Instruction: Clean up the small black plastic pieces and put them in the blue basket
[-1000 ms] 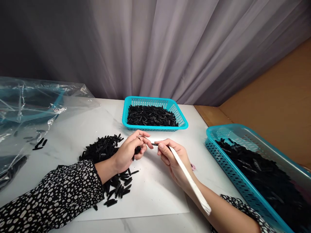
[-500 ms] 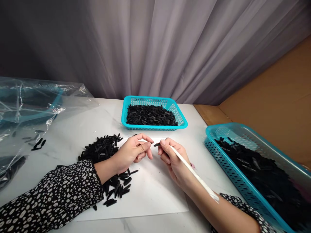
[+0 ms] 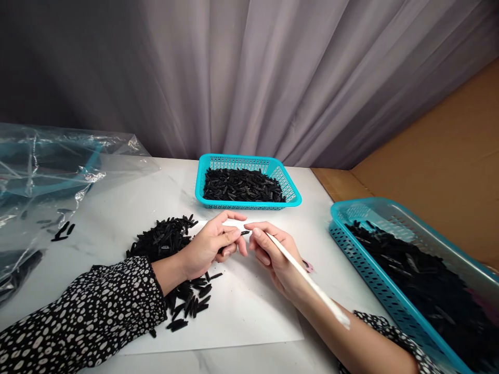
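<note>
Behind the white table [image 3: 128, 192], a grey curtain [image 3: 249, 78] hangs in folds across the whole back, with a brown cardboard sheet [image 3: 440, 171] leaning at the right. On the table's left lies crumpled clear plastic wrap [image 3: 50, 176] with a few black pieces on it. At the right edge stands a large teal basket [image 3: 351, 244] heaped with small black parts, and a smaller teal basket [image 3: 290, 195], also filled with black parts, sits at the far middle. A white paper sheet [image 3: 241, 306] lies in front of the person, and a loose pile of black parts [image 3: 163, 241] spreads over its left edge and onto the table, partly under the left forearm in a black-and-white spotted sleeve [image 3: 81, 317]. Over the paper the two hands meet. The left hand [image 3: 208, 246] is curled, its thumb and forefinger pinched shut on one small black part [image 3: 244, 233], whose tip sticks out toward the other hand. The right hand [image 3: 278, 254] is closed in a pen grip around a thin white stick [image 3: 307, 280], which runs back along the wrist; its fingertips are touching or just beside the black part's tip.
</note>
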Tool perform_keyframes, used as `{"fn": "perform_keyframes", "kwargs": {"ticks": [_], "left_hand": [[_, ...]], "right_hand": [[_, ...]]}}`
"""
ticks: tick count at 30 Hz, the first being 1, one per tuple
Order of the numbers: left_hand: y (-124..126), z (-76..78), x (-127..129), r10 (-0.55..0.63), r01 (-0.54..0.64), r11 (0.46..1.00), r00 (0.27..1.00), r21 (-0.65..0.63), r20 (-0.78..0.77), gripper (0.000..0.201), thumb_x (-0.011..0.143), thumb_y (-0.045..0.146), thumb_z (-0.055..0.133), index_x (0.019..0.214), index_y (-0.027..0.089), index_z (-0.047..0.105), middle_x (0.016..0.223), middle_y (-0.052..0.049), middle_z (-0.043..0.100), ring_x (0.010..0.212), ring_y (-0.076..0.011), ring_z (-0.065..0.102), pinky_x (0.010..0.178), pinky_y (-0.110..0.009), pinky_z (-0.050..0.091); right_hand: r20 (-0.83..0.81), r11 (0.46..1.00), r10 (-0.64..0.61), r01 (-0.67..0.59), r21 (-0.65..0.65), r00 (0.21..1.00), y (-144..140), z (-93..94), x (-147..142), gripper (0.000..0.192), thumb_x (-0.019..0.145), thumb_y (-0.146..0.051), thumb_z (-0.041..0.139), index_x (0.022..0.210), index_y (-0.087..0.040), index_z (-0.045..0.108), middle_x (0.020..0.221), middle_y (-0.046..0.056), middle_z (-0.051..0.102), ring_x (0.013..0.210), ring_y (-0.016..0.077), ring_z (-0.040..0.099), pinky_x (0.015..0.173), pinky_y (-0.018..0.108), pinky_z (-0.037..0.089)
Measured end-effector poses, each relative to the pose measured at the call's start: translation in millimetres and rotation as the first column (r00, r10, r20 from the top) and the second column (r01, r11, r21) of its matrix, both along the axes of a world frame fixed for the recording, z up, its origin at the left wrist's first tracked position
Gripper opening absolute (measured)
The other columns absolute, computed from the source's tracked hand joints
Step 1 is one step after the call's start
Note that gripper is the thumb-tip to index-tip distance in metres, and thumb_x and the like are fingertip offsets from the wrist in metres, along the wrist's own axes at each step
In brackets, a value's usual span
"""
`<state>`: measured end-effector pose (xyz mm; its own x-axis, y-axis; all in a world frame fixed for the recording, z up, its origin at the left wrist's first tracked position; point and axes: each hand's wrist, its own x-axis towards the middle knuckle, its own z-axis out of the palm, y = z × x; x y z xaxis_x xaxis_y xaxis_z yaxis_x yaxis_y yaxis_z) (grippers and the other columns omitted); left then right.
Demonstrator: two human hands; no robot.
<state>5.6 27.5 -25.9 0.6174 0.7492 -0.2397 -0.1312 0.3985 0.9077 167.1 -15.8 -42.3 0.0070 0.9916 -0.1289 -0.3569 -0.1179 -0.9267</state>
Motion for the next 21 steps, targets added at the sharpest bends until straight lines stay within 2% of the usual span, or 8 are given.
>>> {"fn": "perform_keyframes", "kwargs": {"ticks": [3, 6, 10, 13, 16, 21], "left_hand": [[-0.5, 1.1, 0.6, 0.011, -0.011, 1.0, 1.0, 0.008, -0.015, 0.038, 0.084, 0.037, 0.066, 0.113, 0.019, 0.05, 0.064, 0.001, 0.065, 0.042, -0.0046, 0.032, 0.04, -0.019, 0.013], [0.5, 1.4, 0.7, 0.029, -0.028, 0.999, 0.999, 0.02, -0.03, 0.028, 0.09, 0.038, 0.056, 0.109, 0.018, 0.051, 0.062, 0.002, 0.065, 0.035, -0.0032, 0.03, 0.038, -0.02, 0.015], [2.6, 1.1, -0.3, 0.058, -0.057, 0.998, 0.997, 0.007, -0.046, 0.018, 0.093, 0.033, 0.048, 0.097, 0.018, 0.055, 0.055, 0.006, 0.054, 0.032, -0.0022, 0.021, 0.037, -0.021, 0.01], [2.6, 0.9, -1.0, 0.054, -0.055, 0.997, 0.998, -0.062, -0.021, 0.013, 0.085, 0.022, 0.048, 0.094, 0.017, 0.056, 0.059, 0.006, 0.052, 0.037, -0.0029, 0.025, 0.039, -0.02, 0.013], [1.5, 0.2, -0.1, 0.026, -0.022, 0.991, 0.999, -0.129, 0.028, 0.022, 0.075, 0.015, 0.053, 0.097, 0.017, 0.056, 0.068, 0.002, 0.057, 0.045, -0.004, 0.034, 0.043, -0.019, 0.018], [0.9, -4.5, 3.2, 0.031, -0.029, 0.998, 0.999, -0.051, 0.039, 0.025, 0.076, 0.019, 0.064, 0.1, 0.015, 0.058, 0.077, -0.001, 0.059, 0.051, -0.0044, 0.036, 0.044, -0.02, 0.017]], "right_hand": [[0.034, 1.0, -0.005, 0.005, 0.014, 0.999, 0.0, -1.3, -1.2, 0.03, 0.073, -0.042, 0.079, 0.087, -0.017, 0.072, 0.06, -0.004, 0.055, 0.042, 0.0039, 0.026, 0.042, 0.023, 0.015], [0.046, 0.999, -0.035, 0.034, 0.02, 0.998, 0.5, -1.7, -0.9, 0.029, 0.074, -0.042, 0.079, 0.084, -0.016, 0.072, 0.061, -0.004, 0.055, 0.043, 0.0042, 0.026, 0.042, 0.024, 0.014], [0.039, 0.999, -0.054, 0.054, 0.011, 0.998, 0.5, -1.9, -0.8, 0.03, 0.073, -0.044, 0.079, 0.08, -0.016, 0.069, 0.061, -0.004, 0.055, 0.043, 0.0041, 0.025, 0.042, 0.024, 0.012], [0.027, 0.998, -0.058, 0.058, -0.005, 0.998, 0.1, -1.2, -1.7, 0.033, 0.074, -0.047, 0.079, 0.072, -0.016, 0.065, 0.06, -0.004, 0.055, 0.043, 0.0036, 0.025, 0.042, 0.024, 0.013], [0.019, 0.998, -0.062, 0.063, -0.017, 0.998, 0.5, -0.5, -2.1, 0.037, 0.073, -0.048, 0.079, 0.067, -0.017, 0.06, 0.06, -0.003, 0.056, 0.043, 0.0035, 0.026, 0.042, 0.023, 0.014], [-0.006, 0.999, -0.052, 0.052, -0.01, 0.999, 0.5, -1.2, -1.1, 0.037, 0.075, -0.048, 0.077, 0.066, -0.017, 0.059, 0.058, -0.004, 0.052, 0.045, 0.0048, 0.023, 0.043, 0.022, 0.016]]}}
